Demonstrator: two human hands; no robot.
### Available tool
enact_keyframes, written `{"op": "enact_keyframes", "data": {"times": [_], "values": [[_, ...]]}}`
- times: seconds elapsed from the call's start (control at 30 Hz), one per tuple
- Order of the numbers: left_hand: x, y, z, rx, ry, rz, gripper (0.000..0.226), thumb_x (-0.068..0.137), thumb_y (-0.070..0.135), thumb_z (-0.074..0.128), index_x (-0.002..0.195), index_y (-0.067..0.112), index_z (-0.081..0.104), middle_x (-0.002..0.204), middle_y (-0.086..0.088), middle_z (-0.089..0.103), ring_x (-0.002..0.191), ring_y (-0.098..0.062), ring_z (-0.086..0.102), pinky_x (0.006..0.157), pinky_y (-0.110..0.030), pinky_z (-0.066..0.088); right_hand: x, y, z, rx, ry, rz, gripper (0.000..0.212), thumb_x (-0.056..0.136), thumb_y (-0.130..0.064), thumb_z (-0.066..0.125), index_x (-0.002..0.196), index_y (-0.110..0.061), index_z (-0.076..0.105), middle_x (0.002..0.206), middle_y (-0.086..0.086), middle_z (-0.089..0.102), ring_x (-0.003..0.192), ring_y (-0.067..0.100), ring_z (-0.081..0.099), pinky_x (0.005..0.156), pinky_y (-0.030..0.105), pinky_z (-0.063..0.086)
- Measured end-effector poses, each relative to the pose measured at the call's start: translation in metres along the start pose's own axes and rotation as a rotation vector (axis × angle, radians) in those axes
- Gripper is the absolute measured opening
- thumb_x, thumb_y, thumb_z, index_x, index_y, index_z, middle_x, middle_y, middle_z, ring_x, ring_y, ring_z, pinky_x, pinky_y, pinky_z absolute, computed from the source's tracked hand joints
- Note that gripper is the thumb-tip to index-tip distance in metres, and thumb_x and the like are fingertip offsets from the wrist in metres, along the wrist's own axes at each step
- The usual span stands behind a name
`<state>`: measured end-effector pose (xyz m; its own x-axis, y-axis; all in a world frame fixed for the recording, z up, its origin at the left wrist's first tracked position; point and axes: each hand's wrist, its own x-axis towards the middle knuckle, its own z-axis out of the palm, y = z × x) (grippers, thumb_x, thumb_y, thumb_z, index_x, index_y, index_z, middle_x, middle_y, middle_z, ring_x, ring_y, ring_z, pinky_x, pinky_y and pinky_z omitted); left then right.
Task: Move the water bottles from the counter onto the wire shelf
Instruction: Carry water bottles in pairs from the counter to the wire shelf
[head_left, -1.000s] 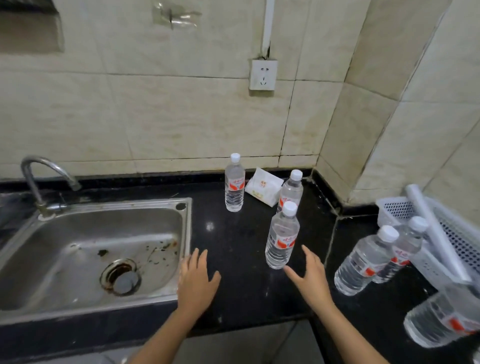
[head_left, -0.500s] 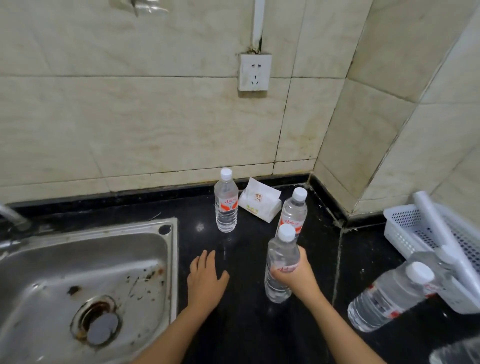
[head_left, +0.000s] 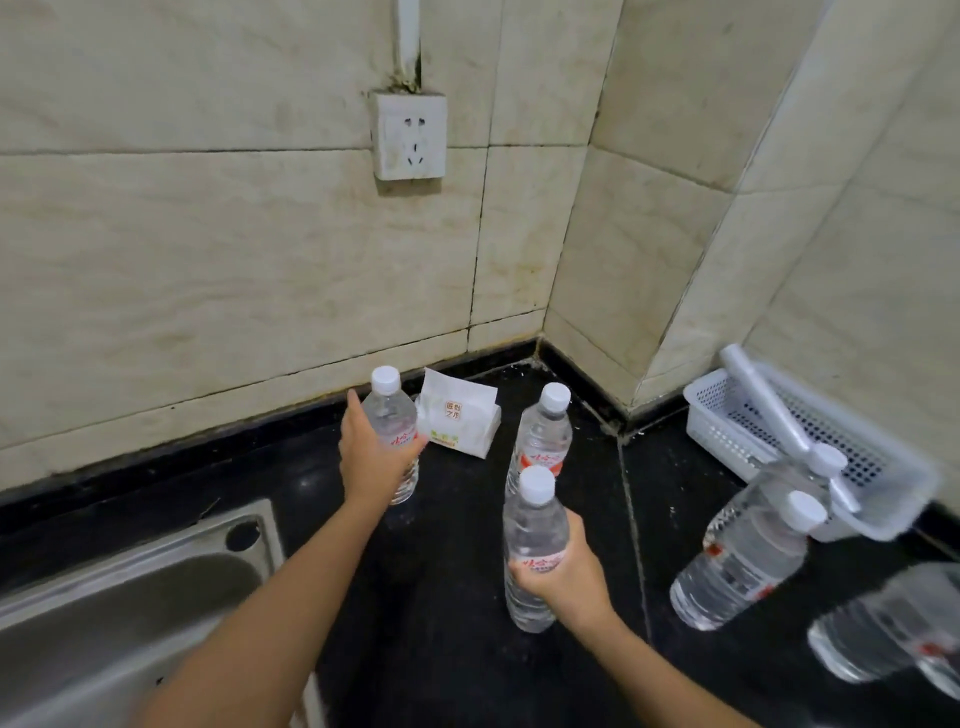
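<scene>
Right grip: we have the right hand (head_left: 566, 577) curled firmly round the label band of the near bottle (head_left: 535, 530), whose base looks to be on the counter (head_left: 441, 649).
Left grip: the left hand (head_left: 371, 457) wraps the back bottle (head_left: 393, 415) at 11 o'clock, thumb and fingers closed round its middle.
Just changed: a second ago both our hands hovered flat and empty. Half a second ago only the right had closed on its bottle. Now the left has reached back and taken hold too.
Meaning: we judge both hands loaded, so two bottles can be lifted in one trip.
Left behind: a third bottle (head_left: 545, 436) stands upright at 12 o'clock, just behind the near one. A tissue pack (head_left: 460, 421) sits beside the back bottle.
Further out: more bottles (head_left: 743, 566) wait at 3 o'clock against the white basket (head_left: 717, 431) (one at 4 o'clock is blurred).
Wire shelf: not in view, so we must turn to find it.
</scene>
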<state>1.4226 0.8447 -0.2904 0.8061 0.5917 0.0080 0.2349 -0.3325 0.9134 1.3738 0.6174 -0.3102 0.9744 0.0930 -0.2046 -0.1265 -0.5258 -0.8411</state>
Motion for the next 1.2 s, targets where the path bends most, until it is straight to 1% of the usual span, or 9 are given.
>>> {"op": "enact_keyframes", "data": {"times": [0.1, 0.2, 0.37, 0.57, 0.8, 0.93, 1.0, 1.1, 1.2], "values": [[0.015, -0.002, 0.01, -0.076, -0.041, 0.029, 0.114, 0.062, 0.02, 0.082, 0.146, 0.018, 0.005, 0.152, -0.013, 0.018, 0.14, -0.032, 0.022, 0.112, -0.054, 0.023, 0.004, -0.007, 0.002, -0.011, 0.023, 0.042, 0.066, 0.06, -0.026, 0.077, 0.114, -0.029, 0.038, 0.098, -0.007, 0.058, 0.097, 0.018, 0.06, 0.087, 0.031, 0.047], [0.022, -0.02, 0.015, -0.167, -0.012, -0.031, 0.109, 0.065, 0.015, 0.081, 0.146, 0.019, 0.008, 0.151, -0.012, 0.026, 0.137, -0.031, 0.029, 0.112, -0.051, 0.026, 0.013, -0.013, 0.003, -0.041, 0.044, 0.075, 0.06, 0.064, -0.025, 0.077, 0.105, -0.032, 0.035, 0.098, -0.007, 0.057, 0.098, 0.019, 0.059, 0.086, 0.03, 0.046], [0.023, -0.033, 0.021, -0.148, 0.037, -0.095, 0.067, 0.067, 0.02, 0.079, 0.123, 0.008, 0.043, 0.125, -0.015, 0.055, 0.113, -0.034, 0.054, 0.093, -0.04, 0.042, 0.016, -0.007, 0.005, -0.027, 0.135, 0.133, 0.058, 0.064, -0.026, 0.077, 0.105, -0.032, 0.037, 0.097, -0.006, 0.06, 0.095, 0.018, 0.061, 0.079, 0.025, 0.043], [0.035, -0.039, 0.008, -0.03, -0.175, -0.052, 0.075, 0.063, 0.022, 0.082, 0.125, 0.009, 0.042, 0.126, -0.015, 0.056, 0.112, -0.034, 0.055, 0.093, -0.042, 0.044, 0.014, -0.005, 0.007, 0.027, 0.199, 0.146, 0.06, 0.065, -0.024, 0.077, 0.109, -0.031, 0.037, 0.096, -0.009, 0.057, 0.091, 0.015, 0.058, 0.078, 0.025, 0.041], [-0.018, -0.031, 0.001, 0.024, -0.336, -0.011, 0.074, 0.062, 0.024, 0.082, 0.124, 0.013, 0.043, 0.115, -0.007, 0.06, 0.106, -0.03, 0.058, 0.087, -0.035, 0.044, -0.013, 0.001, 0.008, 0.077, 0.235, 0.156, 0.07, 0.063, -0.021, 0.08, 0.121, -0.024, 0.041, 0.104, -0.004, 0.06, 0.098, 0.017, 0.06, 0.082, 0.027, 0.045], [-0.057, -0.036, -0.004, -0.021, -0.449, -0.02, 0.074, 0.061, 0.022, 0.083, 0.124, 0.018, 0.044, 0.104, 0.003, 0.056, 0.098, -0.022, 0.057, 0.085, -0.031, 0.042, -0.034, 0.013, 0.006, 0.056, 0.237, 0.141, 0.069, 0.055, -0.032, 0.08, 0.115, -0.025, 0.045, 0.101, -0.008, 0.064, 0.095, 0.016, 0.063, 0.084, 0.032, 0.051], [-0.078, -0.041, -0.008, -0.024, -0.518, -0.027, 0.073, 0.059, 0.019, 0.084, 0.121, 0.019, 0.045, 0.103, 0.002, 0.058, 0.098, -0.022, 0.059, 0.086, -0.032, 0.044, -0.052, 0.02, -0.002, 0.058, 0.248, 0.15, 0.066, 0.057, -0.027, 0.08, 0.112, -0.026, 0.044, 0.1, -0.009, 0.062, 0.094, 0.015, 0.062, 0.082, 0.03, 0.049], [-0.107, -0.046, -0.014, -0.053, -0.638, -0.049, 0.076, 0.046, 0.026, 0.085, 0.113, 0.025, 0.05, 0.105, 0.001, 0.065, 0.097, -0.019, 0.063, 0.089, -0.038, 0.049, -0.087, 0.033, -0.023, 0.055, 0.283, 0.169, 0.065, 0.062, -0.018, 0.079, 0.116, -0.025, 0.044, 0.099, -0.009, 0.059, 0.092, 0.013, 0.059, 0.079, 0.024, 0.042], [-0.142, -0.044, -0.016, -0.096, -0.7, -0.074, 0.078, 0.034, 0.031, 0.082, 0.107, 0.024, 0.056, 0.101, -0.001, 0.069, 0.093, -0.018, 0.066, 0.083, -0.034, 0.051, -0.127, 0.054, -0.049, 0.027, 0.313, 0.186, 0.063, 0.058, -0.026, 0.078, 0.113, -0.025, 0.048, 0.097, -0.01, 0.063, 0.093, 0.014, 0.062, 0.077, 0.025, 0.045]]}}
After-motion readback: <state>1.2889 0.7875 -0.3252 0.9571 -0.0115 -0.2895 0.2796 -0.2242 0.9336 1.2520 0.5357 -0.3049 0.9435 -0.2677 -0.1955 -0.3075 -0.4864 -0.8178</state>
